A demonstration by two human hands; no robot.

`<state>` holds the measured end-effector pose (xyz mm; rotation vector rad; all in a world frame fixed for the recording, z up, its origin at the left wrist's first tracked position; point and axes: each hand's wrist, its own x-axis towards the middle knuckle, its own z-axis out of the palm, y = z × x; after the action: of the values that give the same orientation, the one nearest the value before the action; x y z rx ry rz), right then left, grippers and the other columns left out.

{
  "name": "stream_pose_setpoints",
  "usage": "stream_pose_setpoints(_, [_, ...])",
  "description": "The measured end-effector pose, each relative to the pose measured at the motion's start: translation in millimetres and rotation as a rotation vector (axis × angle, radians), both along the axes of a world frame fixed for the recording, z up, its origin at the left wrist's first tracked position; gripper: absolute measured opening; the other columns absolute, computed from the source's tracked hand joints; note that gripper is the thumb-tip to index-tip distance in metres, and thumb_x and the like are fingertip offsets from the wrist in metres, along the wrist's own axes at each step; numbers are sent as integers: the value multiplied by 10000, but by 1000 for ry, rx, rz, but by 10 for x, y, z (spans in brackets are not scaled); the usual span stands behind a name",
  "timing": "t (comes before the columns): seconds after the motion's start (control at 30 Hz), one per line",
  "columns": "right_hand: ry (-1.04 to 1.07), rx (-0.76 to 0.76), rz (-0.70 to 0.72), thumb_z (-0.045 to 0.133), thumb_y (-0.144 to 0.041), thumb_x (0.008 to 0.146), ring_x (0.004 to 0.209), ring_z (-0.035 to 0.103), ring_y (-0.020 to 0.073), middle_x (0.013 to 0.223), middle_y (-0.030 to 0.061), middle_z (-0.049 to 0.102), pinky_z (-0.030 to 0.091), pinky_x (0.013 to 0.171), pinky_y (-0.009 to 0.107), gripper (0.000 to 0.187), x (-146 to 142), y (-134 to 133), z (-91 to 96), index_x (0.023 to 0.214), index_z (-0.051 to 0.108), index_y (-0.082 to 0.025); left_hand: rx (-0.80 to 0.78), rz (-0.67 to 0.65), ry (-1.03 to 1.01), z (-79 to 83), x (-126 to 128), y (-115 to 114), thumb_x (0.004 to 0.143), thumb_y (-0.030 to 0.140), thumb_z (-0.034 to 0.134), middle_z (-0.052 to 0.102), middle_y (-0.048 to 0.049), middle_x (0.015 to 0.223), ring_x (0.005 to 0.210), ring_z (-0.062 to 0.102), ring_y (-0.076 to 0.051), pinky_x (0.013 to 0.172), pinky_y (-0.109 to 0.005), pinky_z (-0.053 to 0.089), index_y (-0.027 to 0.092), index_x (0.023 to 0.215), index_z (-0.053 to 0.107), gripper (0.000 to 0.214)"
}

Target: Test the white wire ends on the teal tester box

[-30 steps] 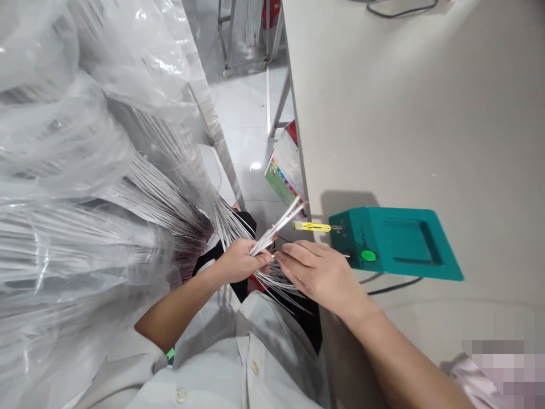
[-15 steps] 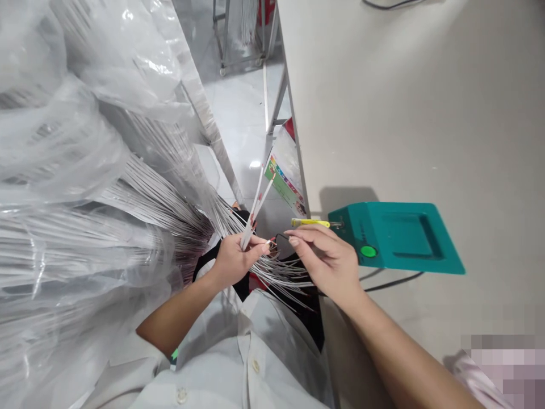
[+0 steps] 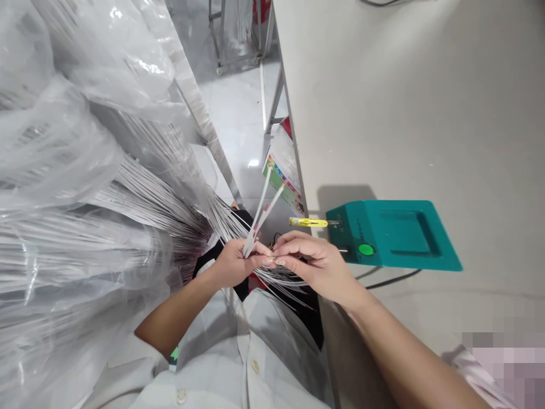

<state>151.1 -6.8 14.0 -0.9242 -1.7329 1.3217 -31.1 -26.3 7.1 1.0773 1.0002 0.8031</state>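
My left hand (image 3: 236, 262) is closed around a few white cables (image 3: 260, 218) whose upper ends stick up past the thumb, with reddish marks along them. Its thumb and forefinger meet the fingertips of my right hand (image 3: 317, 264), which is pinched on a thin black wire (image 3: 276, 235). Only a short loop of that wire shows above the fingers; the spot where the fingertips meet is hidden. Beyond my right hand, a teal tester box (image 3: 394, 234) with a lit green round button (image 3: 366, 249) sits on the table, a yellow clip (image 3: 309, 222) projecting from its left side.
Many white cables (image 3: 166, 210) under clear plastic sheeting (image 3: 80, 142) fill the left side. More cable ends (image 3: 281, 278) hang across my lap. The pale table (image 3: 409, 125) spans the right, with a black cord (image 3: 394, 278) by the box. A wheeled metal rack (image 3: 219, 40) stands beyond the floor gap.
My right hand has moved left and slightly down, so its fingertips now meet those of my left hand. The red wire tip seen earlier at the left fingertips is now covered.
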Motion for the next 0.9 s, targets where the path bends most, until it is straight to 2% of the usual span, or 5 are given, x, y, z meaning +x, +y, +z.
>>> stream_pose_setpoints(0.1, [185, -196, -92, 669, -234, 743, 688, 597, 113, 790, 27, 613, 504, 617, 247, 25, -76, -50, -47, 750, 692, -227, -100, 57, -140, -41, 50, -17, 688, 390, 690, 577, 5, 530, 388, 353, -32, 399, -194, 251, 122, 672, 663, 270])
stream_pose_setpoints(0.27, [375, -511, -159, 711, -302, 701, 545, 526, 50, 791, 4, 567, 454, 499, 198, 76, -155, -108, -138, 693, 714, -226, -211, 201, -315, -134, 188, -72, 649, 376, 730, 593, 11, 552, 373, 348, -17, 375, -182, 224, 129, 713, 666, 263])
stream_pose_setpoints(0.57, [429, -770, -221, 782, -364, 581, 514, 484, 49, 747, 0, 584, 401, 433, 180, 206, -169, -82, -151, 665, 698, -196, -291, 231, -402, -157, 268, -91, 632, 361, 743, 597, 1, 539, 374, 359, -21, 382, -195, 204, 133, 687, 686, 241])
stream_pose_setpoints(0.73, [292, -571, -244, 698, -385, 685, 509, 485, 81, 691, 7, 615, 430, 464, 223, 196, -172, -102, -169, 704, 663, -193, -275, 274, -251, -177, 251, -101, 625, 370, 743, 497, 41, 452, 390, 315, -25, 402, -201, 205, 131, 698, 689, 256])
stream_pose_setpoints(0.9, [-117, 102, -361, 562, -231, 806, 670, 579, 143, 725, 33, 637, 478, 630, 276, 99, -149, -138, -130, 734, 624, -204, -172, 319, -61, -99, 249, -113, 661, 339, 717, 476, 49, 451, 440, 345, -45, 463, -213, 282, 128, 706, 702, 216])
